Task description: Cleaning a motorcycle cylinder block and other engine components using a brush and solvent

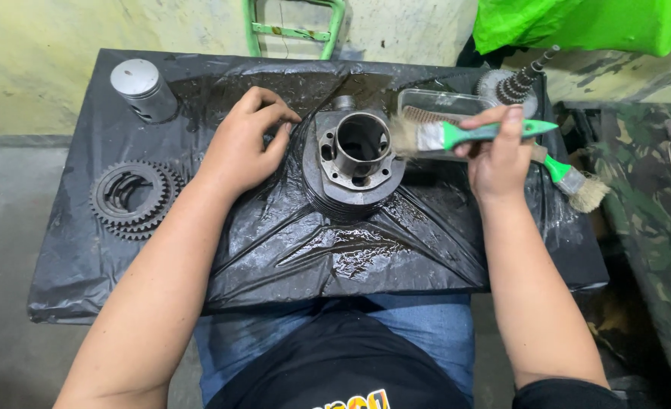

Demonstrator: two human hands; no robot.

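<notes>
1. Green-handled paintbrush (457, 135) is clamped in the right hand (498, 155), fingers curled round the handle and the thumb laid along its top.
2. Its long axis runs nearly level, left to right across the view; the pale bristles point left and touch the right side of the engine cylinder (354, 163), while the handle's end points right.
3. The left hand (241, 148) lies on the wet black plastic sheet (335, 250), fingers bent and loosely apart, holding nothing; its fingertips rest just beside the cylinder's left flank (whether they actually touch the metal I cannot tell).
4. The cylinder stands at the middle of the worktop, bore opening upward towards the camera, cooling fins below.
5. A clear plastic tray (438, 106) sits just behind the brush.
6. A second brush (578, 185) lies at the right edge, bristles pointing lower right.
7. A piston (142, 89) stands at the far left corner; toothed gear rings (132, 198) are stacked nearer on the left; a geared shaft (519, 83) rests far right.
</notes>
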